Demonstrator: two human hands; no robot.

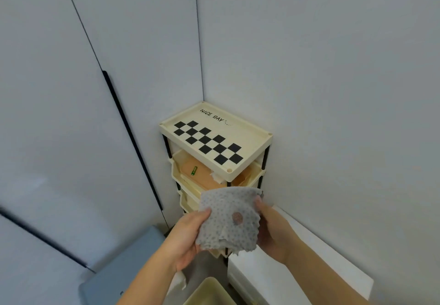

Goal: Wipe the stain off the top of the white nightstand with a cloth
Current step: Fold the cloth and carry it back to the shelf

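Note:
Both hands hold up a grey dotted cloth [229, 219] with ragged edges in front of me. A round brown spot [237, 218] marks its middle. My left hand [190, 235] pinches the cloth's left edge, thumb on top. My right hand [271, 228] grips its right edge. The white nightstand [297, 271] lies below and to the right of my hands, against the wall; my right forearm crosses over its top. No stain shows on the visible part of that top.
A cream storage rack [215, 141] with a black checkered top and "NICE DAY" lettering stands in the corner behind the cloth, with drawers below. A grey-blue box [123, 269] sits at the lower left. A beige bin rim [209, 292] shows at the bottom.

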